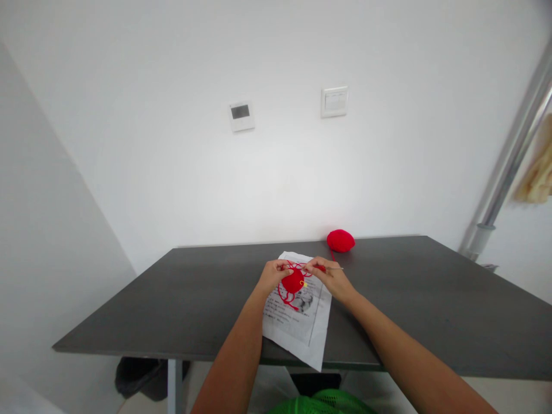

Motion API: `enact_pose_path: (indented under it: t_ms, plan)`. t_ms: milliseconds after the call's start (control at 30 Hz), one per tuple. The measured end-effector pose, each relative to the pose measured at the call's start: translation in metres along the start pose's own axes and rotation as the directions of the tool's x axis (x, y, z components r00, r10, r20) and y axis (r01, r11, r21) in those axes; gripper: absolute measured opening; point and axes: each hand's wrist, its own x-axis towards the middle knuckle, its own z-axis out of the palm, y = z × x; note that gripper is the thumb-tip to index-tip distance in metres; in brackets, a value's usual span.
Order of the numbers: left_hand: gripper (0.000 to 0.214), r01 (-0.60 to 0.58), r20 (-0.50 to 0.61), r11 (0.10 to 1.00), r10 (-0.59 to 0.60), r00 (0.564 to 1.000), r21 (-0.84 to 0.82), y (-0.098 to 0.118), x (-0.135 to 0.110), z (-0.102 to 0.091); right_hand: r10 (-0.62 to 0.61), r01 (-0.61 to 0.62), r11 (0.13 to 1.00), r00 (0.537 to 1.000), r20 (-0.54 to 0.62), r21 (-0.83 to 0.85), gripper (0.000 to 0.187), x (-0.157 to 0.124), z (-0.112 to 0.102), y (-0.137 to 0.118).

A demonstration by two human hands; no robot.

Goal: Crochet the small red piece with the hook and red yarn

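A small round red crochet piece [292,281] hangs from my left hand [276,276], whose thumb and fingers pinch its upper left edge. A yellow stitch marker [304,284] sits on its right side, and loose red yarn loops dangle below it. In my right hand [326,272] is a thin crochet hook [337,268], its metal shaft sticking out to the right; its working tip is too small to make out. Red strands run between both hands. Beneath them lies a printed paper sheet [297,328] with a picture on it.
A red yarn ball [340,241] rests at the table's back edge, its strand leading to my right hand. The dark grey table [194,305] meets a white wall bearing a thermostat [241,117] and a switch [334,102]. A black bag [142,376] is under the table, left.
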Motion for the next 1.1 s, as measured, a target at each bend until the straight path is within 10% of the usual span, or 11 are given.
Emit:
enact_pose_path:
  t_ms: [133,367,600,833,1100]
  plan:
    - [0.026,-0.053,-0.022,0.995,0.055,0.998,0.088,0.002,0.001,0.0,0.074,-0.073,0.994,0.997,-0.015,0.079,0.023,0.002,-0.003,0.001]
    - [0.026,-0.07,-0.029,0.993,0.073,0.997,0.098,-0.001,0.001,-0.005,-0.14,0.164,0.979,0.972,0.188,-0.12,0.02,-0.002,-0.008,-0.009]
    - [0.016,-0.107,-0.026,0.981,0.112,0.993,0.16,0.005,-0.001,-0.005,0.081,-0.081,0.993,0.997,0.006,0.086,0.022,0.002,-0.005,-0.004]
    - [0.022,0.061,0.028,0.998,-0.06,0.998,-0.028,0.003,-0.006,-0.002,0.376,-0.363,0.738,0.921,0.101,0.569,0.026,0.006,-0.004,0.004]
    - [0.03,0.147,0.174,0.953,-0.103,0.979,-0.263,0.007,-0.009,0.003,0.386,-0.391,0.561,0.903,0.187,0.73,0.017,0.004,-0.001,0.007]
